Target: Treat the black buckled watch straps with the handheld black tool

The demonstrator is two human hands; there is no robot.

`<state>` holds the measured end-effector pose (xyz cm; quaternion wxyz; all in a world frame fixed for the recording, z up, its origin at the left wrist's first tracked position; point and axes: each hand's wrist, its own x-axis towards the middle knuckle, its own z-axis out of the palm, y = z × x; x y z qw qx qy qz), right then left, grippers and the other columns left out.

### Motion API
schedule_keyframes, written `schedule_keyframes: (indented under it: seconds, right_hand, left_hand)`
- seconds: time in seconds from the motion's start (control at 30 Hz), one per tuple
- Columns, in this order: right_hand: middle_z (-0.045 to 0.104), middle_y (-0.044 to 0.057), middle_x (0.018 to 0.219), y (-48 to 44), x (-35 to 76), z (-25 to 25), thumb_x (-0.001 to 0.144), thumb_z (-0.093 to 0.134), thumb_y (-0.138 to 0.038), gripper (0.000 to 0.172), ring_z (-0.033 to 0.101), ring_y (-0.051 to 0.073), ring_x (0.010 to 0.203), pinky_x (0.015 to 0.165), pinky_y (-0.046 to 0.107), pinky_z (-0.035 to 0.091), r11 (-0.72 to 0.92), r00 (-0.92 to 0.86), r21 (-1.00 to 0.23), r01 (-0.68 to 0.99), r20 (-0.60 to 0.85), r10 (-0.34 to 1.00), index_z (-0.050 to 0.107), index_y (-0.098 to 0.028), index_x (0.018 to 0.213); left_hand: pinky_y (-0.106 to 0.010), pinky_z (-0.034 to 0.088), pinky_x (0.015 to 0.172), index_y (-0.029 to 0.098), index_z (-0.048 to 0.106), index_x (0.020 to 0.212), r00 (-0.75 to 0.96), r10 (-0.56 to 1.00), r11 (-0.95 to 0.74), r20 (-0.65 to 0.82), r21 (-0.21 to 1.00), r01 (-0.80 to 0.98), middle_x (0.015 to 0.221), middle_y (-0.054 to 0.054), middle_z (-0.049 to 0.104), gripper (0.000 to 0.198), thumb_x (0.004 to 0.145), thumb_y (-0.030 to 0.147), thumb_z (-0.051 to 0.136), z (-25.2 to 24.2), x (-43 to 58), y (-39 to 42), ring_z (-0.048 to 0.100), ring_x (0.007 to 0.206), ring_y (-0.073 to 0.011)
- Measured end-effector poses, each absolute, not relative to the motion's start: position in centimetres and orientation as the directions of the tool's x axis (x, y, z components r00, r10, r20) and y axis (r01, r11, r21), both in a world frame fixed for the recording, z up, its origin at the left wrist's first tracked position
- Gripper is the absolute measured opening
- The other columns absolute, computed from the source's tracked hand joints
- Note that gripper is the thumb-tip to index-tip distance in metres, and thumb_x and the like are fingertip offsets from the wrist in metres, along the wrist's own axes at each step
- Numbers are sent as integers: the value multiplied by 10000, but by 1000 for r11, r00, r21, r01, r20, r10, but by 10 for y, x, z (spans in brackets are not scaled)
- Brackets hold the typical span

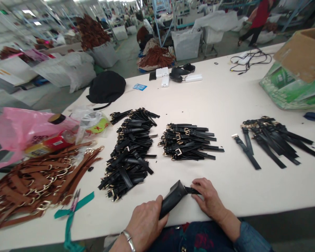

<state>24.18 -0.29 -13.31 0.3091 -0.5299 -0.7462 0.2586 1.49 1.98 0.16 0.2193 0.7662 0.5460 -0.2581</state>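
Observation:
My left hand (145, 221) is closed around the lower end of a black leather piece (172, 198) at the table's near edge. My right hand (208, 198) pinches a narrow black strap (192, 190) that sticks out of the piece's far end. Beyond my hands lie three heaps of black straps with gold buckles: a long heap (130, 150) on the left, a tidy stack (186, 141) in the middle and a looser bunch (274, 138) on the right.
A pile of brown straps (39, 182) covers the table's left end, beside a pink plastic bag (23, 131) and teal ribbon (70, 210). A black hat (106, 87), white boxes (165, 76), cables (248, 57) and a cardboard box (301, 52) lie farther back. A person (257, 19) walks in the background.

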Motion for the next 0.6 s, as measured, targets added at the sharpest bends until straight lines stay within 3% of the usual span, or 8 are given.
schedule_keyframes:
  seconds: [0.27,0.6]
  right_hand:
    - [551,104,1017,-2,246,-142,747,540,-169,315,500,238,945,812,425,441,321,-250,-771,550,215,944,543,-198,1061]
    - [554,101,1008,0,247,-136,746,530,-150,262,505,233,937,811,423,441,329,-265,-777,537,215,940,556,-200,1002]
  left_hand:
    - [-375,464,679,213,457,1059,318,727,-345,-608,76,935,872,-57,652,316,775,344,405,-9,33,17,617,792,-252]
    - [-369,464,691,221,462,1055,289,704,-332,-649,58,941,866,-55,654,304,781,337,400,0,18,14,621,796,-243]
